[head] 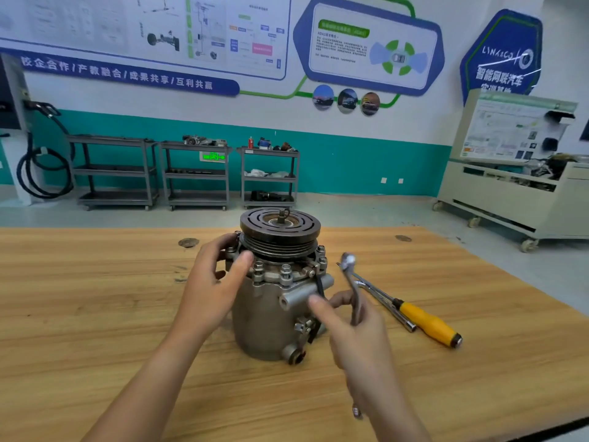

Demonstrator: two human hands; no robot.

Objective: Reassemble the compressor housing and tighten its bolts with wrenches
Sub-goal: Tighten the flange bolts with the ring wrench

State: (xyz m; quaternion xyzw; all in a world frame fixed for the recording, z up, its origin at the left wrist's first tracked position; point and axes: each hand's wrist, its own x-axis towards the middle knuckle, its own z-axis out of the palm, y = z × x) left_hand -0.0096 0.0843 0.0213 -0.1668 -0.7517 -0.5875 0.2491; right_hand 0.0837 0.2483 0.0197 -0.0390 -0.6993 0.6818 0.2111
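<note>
1. One compressor (267,320) stands upright near the middle of the wooden desk (95,298), its grooved pulley (280,224) on top and the bolted flange just under it.
2. It looks like cast metal, so I judge it heavy, stiff and steady on its base. The smooth barrel could be slippery, whereas the flange rim and side lugs offer a surer hold than the pulley, which may turn.
3. Two hands are at work.
   - The left hand (210,282) curls round the flange rim on the left side, with the thumb lying on the near edge.
   - The right hand (353,327) grips a wrench (352,288) by its shank, head upward, just beside the housing and not yet on a bolt. Its forefinger is stretched toward the body.
4. Bolts (286,270): five or six heads show round the near half of the flange, and those at the back are hidden. Whether any is fully tight cannot be told.
5. Tools number three: the held wrench, plus a yellow-handled driver (427,323) and a plain chrome bar (404,322) lying together on the desk to the right.
</note>
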